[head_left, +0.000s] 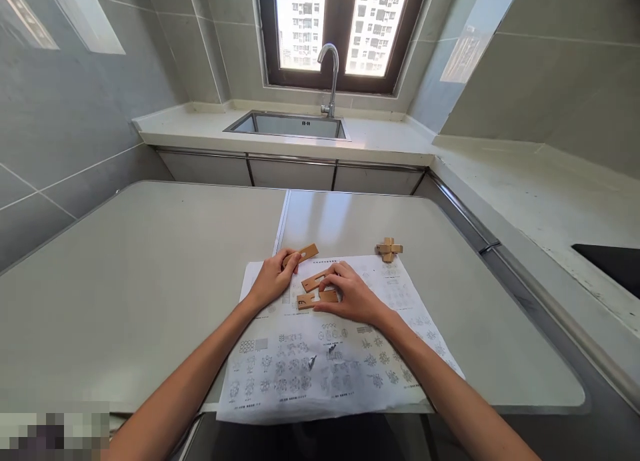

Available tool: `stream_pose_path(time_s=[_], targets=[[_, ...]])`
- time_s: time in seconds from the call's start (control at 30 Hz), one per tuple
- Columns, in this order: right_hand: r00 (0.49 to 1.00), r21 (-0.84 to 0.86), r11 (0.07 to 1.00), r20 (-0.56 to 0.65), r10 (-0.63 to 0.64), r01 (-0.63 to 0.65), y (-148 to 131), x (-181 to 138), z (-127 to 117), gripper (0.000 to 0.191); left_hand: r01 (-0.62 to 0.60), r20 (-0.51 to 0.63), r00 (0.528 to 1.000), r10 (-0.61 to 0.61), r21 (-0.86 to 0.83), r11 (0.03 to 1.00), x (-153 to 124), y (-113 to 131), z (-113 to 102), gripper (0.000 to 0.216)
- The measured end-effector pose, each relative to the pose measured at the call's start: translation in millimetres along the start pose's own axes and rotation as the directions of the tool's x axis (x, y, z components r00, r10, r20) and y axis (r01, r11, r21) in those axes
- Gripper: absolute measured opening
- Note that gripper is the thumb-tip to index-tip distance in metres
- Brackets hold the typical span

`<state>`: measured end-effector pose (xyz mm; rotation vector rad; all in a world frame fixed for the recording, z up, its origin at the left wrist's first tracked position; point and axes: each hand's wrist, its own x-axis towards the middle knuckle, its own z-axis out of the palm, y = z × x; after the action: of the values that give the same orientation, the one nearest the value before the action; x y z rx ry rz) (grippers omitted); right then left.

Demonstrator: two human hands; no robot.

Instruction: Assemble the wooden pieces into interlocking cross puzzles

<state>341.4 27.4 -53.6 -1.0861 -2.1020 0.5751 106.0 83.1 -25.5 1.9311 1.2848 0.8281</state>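
On the white printed instruction sheet (320, 354), flat notched tan wooden puzzle strips (317, 291) are pinned by the right hand (353, 296)'s pressed-together fingers, while another such strip (301, 254) is pinched at the sheet's far edge by the left hand (273, 278), apparently for sorting.

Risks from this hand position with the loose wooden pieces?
The right hand covers two flat wooden pieces lying loose on the printed sheet; a nudge may slide them. The sheet overhangs the table's near edge, so forearm drag might pull it off. The left hand grips the third piece by one end only.
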Motion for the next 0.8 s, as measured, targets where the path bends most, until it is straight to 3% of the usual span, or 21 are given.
stream_pose_path(time_s=[0.3,0.53,0.8], targets=[[0.999,0.015,1.0,-0.047,-0.021,0.021,-3.6,-1.3,-0.9,0.017,0.0,-0.015,1.0,-0.001,-0.05,0.999,-1.1,-1.5,3.3,0.042],[0.951,0.253,0.933,-0.11,0.29,-0.256,-10.2,-1.5,-1.6,0.033,-0.03,-0.009,1.0,0.03,-0.099,0.995,-6.4,2.4,7.1,0.042],[0.906,0.489,0.825,-0.144,0.397,-0.284,-3.0,-0.3,-1.1,0.04,-0.134,0.038,0.99,0.139,-0.113,0.984,-15.0,9.3,21.2,0.04]])
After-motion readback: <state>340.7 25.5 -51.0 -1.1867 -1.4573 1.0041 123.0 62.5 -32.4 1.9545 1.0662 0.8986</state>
